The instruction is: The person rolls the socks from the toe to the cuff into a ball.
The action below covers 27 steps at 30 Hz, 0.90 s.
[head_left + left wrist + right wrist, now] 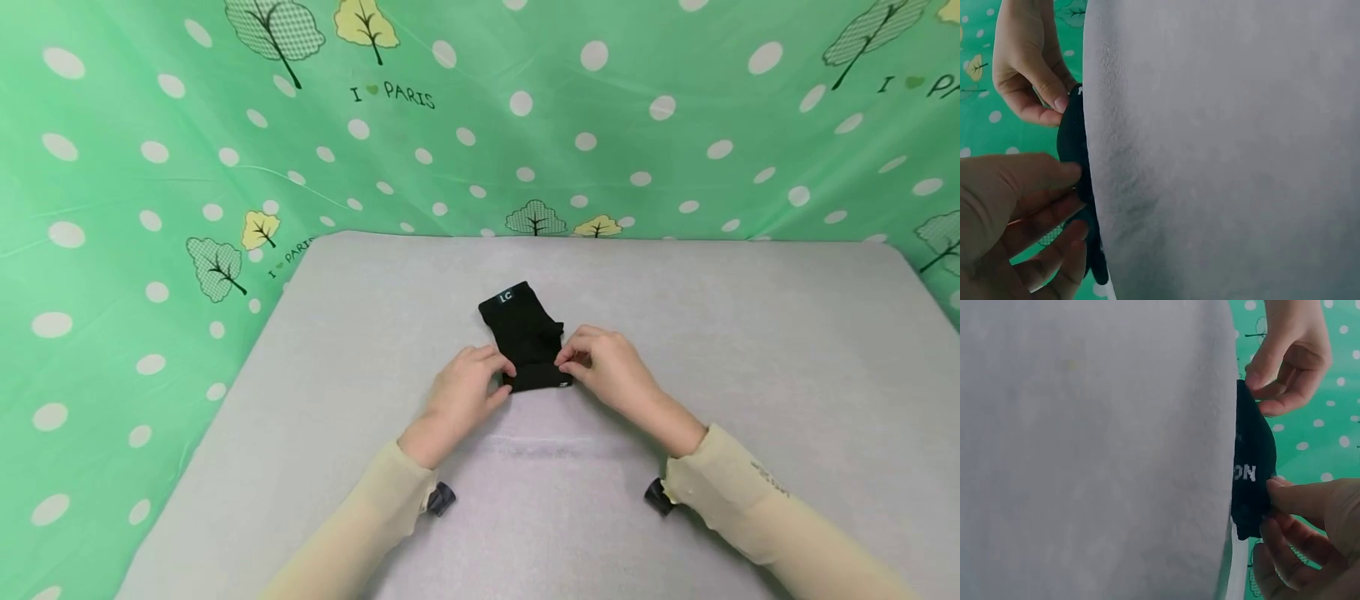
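A black sock (pixel 519 329) lies on the table, its cuff with a small light label pointing away from me and a heel bulge on the right. Its near end is folded over into a flat band. My left hand (pixel 459 393) pinches the left end of that band between thumb and fingers. At the band's right end, my right hand (pixel 611 371) pinches the fabric. White lettering shows on the sock (pixel 1254 444) in the right wrist view. Whether a second sock lies beneath cannot be told.
A pale grey cloth covers the table (pixel 360 333), with a faint crease in front of the sock. Behind and to the left hangs a green curtain (pixel 450 183) with white dots and trees. Dark wrist devices (pixel 441 498) show under both sleeves.
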### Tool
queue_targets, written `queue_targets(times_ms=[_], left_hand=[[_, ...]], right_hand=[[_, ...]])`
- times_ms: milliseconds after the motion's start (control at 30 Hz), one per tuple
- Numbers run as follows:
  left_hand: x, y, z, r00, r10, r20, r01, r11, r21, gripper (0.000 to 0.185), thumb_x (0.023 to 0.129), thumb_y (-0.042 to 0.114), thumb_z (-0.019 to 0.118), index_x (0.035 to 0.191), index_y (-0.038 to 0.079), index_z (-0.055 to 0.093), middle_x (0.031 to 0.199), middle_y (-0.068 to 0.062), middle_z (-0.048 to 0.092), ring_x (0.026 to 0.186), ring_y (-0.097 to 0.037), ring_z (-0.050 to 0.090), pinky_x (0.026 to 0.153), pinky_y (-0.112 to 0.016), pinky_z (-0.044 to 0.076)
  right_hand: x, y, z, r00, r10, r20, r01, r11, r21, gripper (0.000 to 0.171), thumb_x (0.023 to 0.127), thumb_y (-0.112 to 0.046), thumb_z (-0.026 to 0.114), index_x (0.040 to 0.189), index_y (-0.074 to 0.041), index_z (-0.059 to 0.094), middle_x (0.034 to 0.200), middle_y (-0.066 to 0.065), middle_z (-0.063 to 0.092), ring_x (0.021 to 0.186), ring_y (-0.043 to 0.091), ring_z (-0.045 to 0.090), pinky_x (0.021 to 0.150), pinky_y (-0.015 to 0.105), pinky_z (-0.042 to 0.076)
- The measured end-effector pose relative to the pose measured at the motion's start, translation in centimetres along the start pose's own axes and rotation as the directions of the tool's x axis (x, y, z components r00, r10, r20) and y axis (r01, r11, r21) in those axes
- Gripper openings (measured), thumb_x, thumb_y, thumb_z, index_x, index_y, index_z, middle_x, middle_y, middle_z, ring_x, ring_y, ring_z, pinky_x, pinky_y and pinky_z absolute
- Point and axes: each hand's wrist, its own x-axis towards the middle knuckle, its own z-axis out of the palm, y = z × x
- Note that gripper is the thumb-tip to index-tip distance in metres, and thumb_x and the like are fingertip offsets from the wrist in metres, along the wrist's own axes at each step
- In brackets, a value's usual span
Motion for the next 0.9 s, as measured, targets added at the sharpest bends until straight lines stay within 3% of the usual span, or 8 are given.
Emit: queue_targets(times_ms=[167, 433, 733, 900], left_hand=[[0.0, 0.1, -0.1, 0.999, -0.007, 0.043, 0.007, 1.000, 0.014, 0.021, 0.085, 0.019, 0.080, 0.105, 0.016, 0.072, 0.108, 0.002, 0.071, 0.101, -0.019, 0.065, 0.091, -0.033, 0.054], [0.3, 0.1, 0.0, 0.999, -0.032, 0.034, 0.032, 0.999, -0.003, 0.022, 0.084, 0.018, 0.081, 0.104, 0.015, 0.072, 0.106, 0.001, 0.071, 0.100, -0.019, 0.066, 0.088, -0.032, 0.055], [0.8, -0.5, 0.5, 0.996, -0.090, 0.006, 0.090, 0.992, -0.091, 0.012, 0.085, 0.017, 0.079, 0.096, 0.017, 0.075, 0.099, 0.003, 0.073, 0.093, -0.016, 0.070, 0.085, -0.033, 0.056], [1.1, -0.8, 0.6, 0.996, -0.086, 0.001, 0.086, 0.991, -0.102, 0.011, 0.085, 0.017, 0.078, 0.095, 0.018, 0.074, 0.098, 0.004, 0.074, 0.091, -0.015, 0.070, 0.082, -0.033, 0.056]], right_hand=[[-0.2, 0.1, -0.3, 0.999, -0.038, 0.018, 0.039, 0.999, -0.021, 0.007, 0.082, -0.006, 0.080, 0.087, -0.011, 0.080, 0.089, 0.001, 0.073, 0.082, 0.017, 0.068, 0.073, 0.035, 0.055], [-0.6, 0.1, -0.6, 0.993, -0.027, 0.111, 0.033, 0.998, -0.054, 0.021, 0.080, -0.013, 0.083, 0.101, -0.011, 0.079, 0.100, 0.002, 0.073, 0.090, 0.019, 0.068, 0.078, 0.037, 0.055], [-0.3, -0.1, -0.3, 0.991, -0.023, 0.129, 0.039, 0.992, -0.119, 0.025, 0.079, -0.013, 0.084, 0.102, -0.008, 0.075, 0.102, 0.004, 0.073, 0.089, 0.019, 0.066, 0.083, 0.040, 0.055], [0.1, -0.4, -0.1, 0.990, -0.028, 0.138, 0.054, 0.980, -0.190, 0.025, 0.078, -0.012, 0.084, 0.099, -0.007, 0.072, 0.099, 0.005, 0.071, 0.087, 0.020, 0.066, 0.081, 0.039, 0.056]])
